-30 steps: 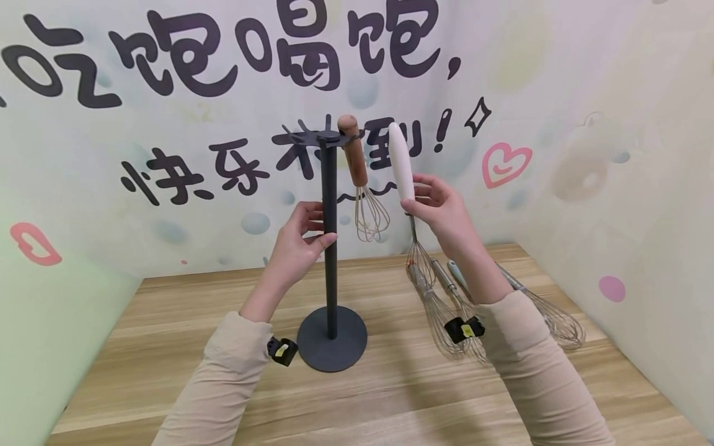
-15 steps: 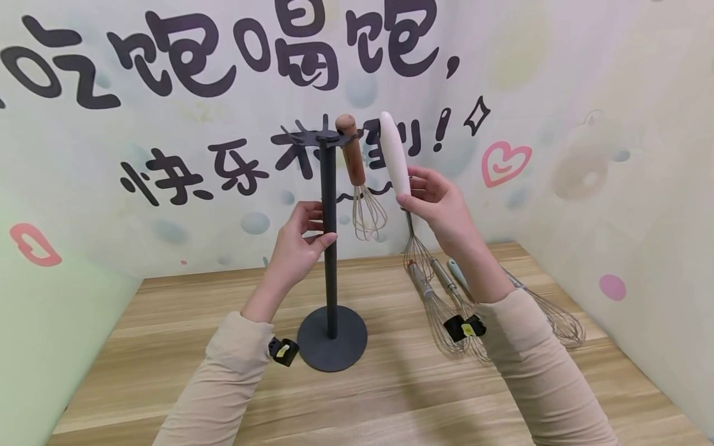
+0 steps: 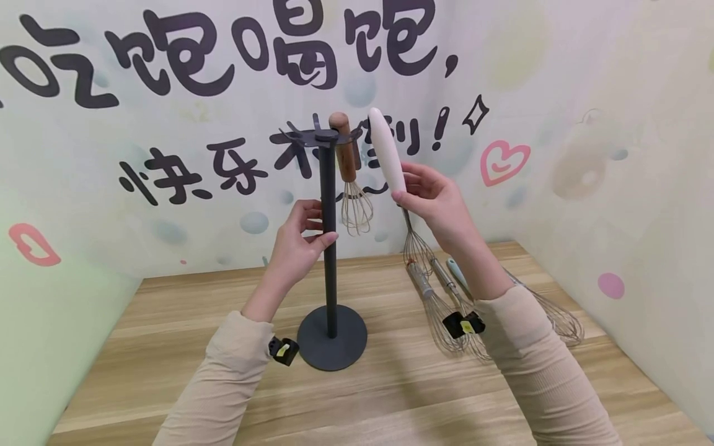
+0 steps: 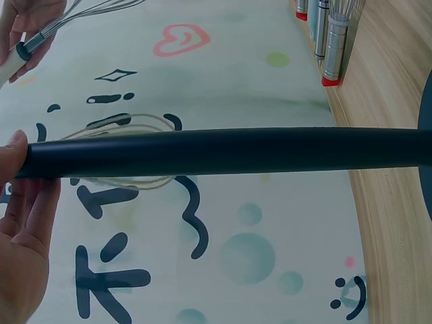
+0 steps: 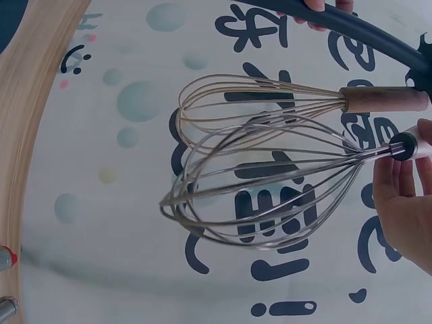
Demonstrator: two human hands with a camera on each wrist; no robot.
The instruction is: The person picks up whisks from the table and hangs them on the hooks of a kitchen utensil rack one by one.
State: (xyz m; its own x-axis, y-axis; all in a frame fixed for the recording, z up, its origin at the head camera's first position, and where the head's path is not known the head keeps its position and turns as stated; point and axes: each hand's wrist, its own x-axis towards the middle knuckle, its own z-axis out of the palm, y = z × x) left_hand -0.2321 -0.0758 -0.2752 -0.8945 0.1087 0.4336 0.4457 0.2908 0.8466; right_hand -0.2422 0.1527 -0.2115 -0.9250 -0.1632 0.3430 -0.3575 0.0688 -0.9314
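My left hand (image 3: 299,243) grips the dark post of a utensil stand (image 3: 330,272), thumb in front and fingers behind. In my right hand (image 3: 437,201) is a whisk with a white handle (image 3: 387,150), pinched near the lower end of the handle. Its handle points up, leaning left, with the top close to the stand's hooked crown (image 3: 325,137). The steel wires (image 5: 263,182) hang below that hand. A wooden-handled whisk (image 3: 346,158) hangs from the right side of the crown, between the post and the white handle.
Several whisks (image 3: 429,297) lie on the wooden table (image 3: 234,371) at the right, partly behind my right forearm. The stand's round base (image 3: 332,356) rests on the table. A printed wall (image 3: 189,124) rises close behind.
My right hand has moved the white-handled whisk left and slightly up, nearer to the crown. The hanging wooden-handled whisk has shifted left toward the post. My left hand has stayed put.
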